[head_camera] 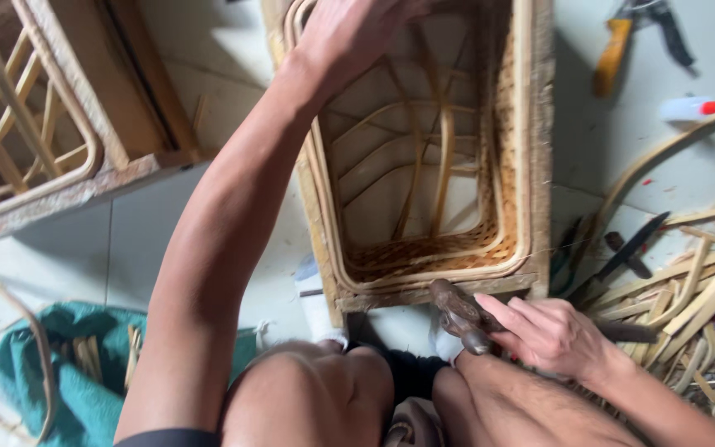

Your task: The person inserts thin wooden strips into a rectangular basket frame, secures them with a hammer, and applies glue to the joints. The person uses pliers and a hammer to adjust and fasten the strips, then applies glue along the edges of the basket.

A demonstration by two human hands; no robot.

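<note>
A rectangular rattan frame (525, 149) with woven cane along its inner edge and bent cane ribs stands on the floor in front of me. My left hand (349, 29) reaches over its far top-left corner and rests on the rim. My right hand (552, 335) grips a dark metal hammer (458, 314), whose head lies against the frame's near bottom rail. My bare knees (316, 397) are below the frame.
Another rattan and wood frame (35, 141) stands at the left. A teal cloth (84, 372) with cane loops lies at lower left. Loose cane strips (705, 290), a dark knife (631, 248), a white tube with a red cap (693, 108) and a yellow-handled tool (614, 50) lie at right.
</note>
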